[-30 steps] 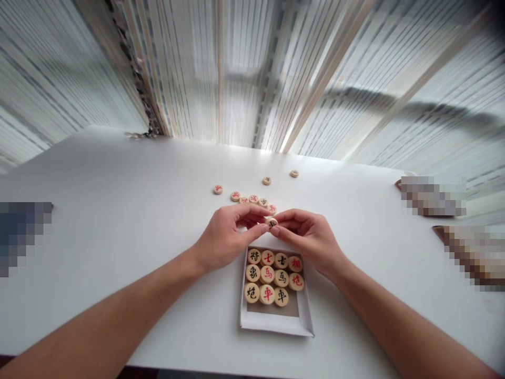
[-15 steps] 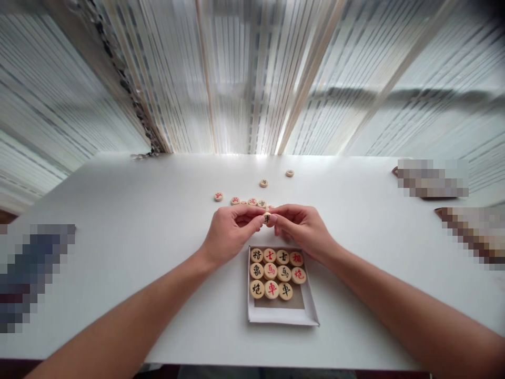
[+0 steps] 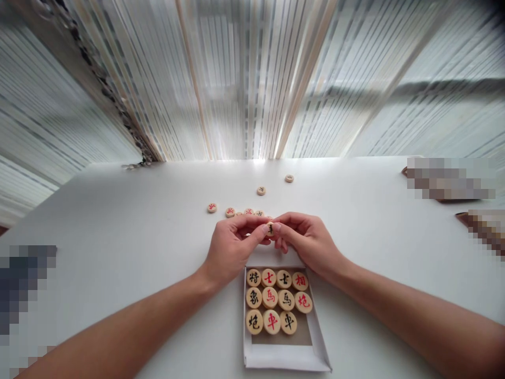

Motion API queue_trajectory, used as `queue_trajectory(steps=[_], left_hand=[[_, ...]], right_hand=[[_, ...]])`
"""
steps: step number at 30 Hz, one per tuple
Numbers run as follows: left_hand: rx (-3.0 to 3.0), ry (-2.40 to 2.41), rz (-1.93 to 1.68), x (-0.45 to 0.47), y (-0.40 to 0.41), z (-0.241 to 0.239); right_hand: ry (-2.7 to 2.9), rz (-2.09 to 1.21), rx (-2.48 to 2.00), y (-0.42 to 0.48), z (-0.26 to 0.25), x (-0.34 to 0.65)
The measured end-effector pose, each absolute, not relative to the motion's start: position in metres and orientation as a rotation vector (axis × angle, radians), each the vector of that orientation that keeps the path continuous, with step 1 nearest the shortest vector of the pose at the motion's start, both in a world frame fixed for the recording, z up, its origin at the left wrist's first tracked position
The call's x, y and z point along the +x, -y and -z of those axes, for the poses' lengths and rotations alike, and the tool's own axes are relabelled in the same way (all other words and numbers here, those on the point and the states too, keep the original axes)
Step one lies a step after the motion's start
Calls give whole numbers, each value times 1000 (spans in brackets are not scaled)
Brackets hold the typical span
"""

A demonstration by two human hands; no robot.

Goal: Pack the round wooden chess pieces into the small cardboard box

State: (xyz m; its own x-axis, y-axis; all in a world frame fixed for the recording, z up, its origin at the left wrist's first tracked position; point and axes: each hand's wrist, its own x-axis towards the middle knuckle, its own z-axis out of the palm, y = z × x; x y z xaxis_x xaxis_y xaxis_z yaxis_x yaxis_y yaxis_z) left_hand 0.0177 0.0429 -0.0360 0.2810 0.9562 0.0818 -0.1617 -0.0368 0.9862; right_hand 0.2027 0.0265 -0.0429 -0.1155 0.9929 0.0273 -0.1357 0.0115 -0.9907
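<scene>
Between the thumbs and fingers of both hands is a round wooden Chinese chess piece (image 3: 270, 228) with a black character. My left hand (image 3: 232, 243) pinches it from the left, my right hand (image 3: 305, 237) from the right. Just below them lies a shallow white box (image 3: 288, 360) holding several pieces in rows, marked in red or black. The lowest row has three pieces: a black one (image 3: 254, 321), a red one (image 3: 272, 321) and a black one (image 3: 289, 322). To their right the brown box floor shows.
Beyond my hands several loose pieces (image 3: 230, 212) lie on the white table (image 3: 158, 221), some partly hidden by my fingers. Two more pieces (image 3: 261, 190) sit farther back. Blurred-out objects rest at the left and right sides. Striped curtains (image 3: 236, 79) hang behind the table.
The view has tilted and come nearer, so the box looks larger and lower. Both hands keep their hold on the piece, which seems slightly turned.
</scene>
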Motion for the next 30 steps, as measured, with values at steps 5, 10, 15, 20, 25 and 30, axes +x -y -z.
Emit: queue_trajectory(steps=[5,10,15,20,25,30], left_hand=[[1226,-835,-1018,13,-43,33],[1199,-845,-905,10,-43,29],[1183,-851,-882,11,-43,29],[1143,-869,-925,11,-44,30],[1208,-844,-963,11,-43,31],[1215,-816,-955,10,-44,32]], right_hand=[[1180,-1435,-1023,-24,39,205],[1196,-1471,-1032,-22,36,207],[1181,-1470,-1024,-20,34,206],[1170,-1431,-1029,-20,34,204],[1165,-1417,-1046,-19,37,203],[1198,-1405,-1056,-19,35,204]])
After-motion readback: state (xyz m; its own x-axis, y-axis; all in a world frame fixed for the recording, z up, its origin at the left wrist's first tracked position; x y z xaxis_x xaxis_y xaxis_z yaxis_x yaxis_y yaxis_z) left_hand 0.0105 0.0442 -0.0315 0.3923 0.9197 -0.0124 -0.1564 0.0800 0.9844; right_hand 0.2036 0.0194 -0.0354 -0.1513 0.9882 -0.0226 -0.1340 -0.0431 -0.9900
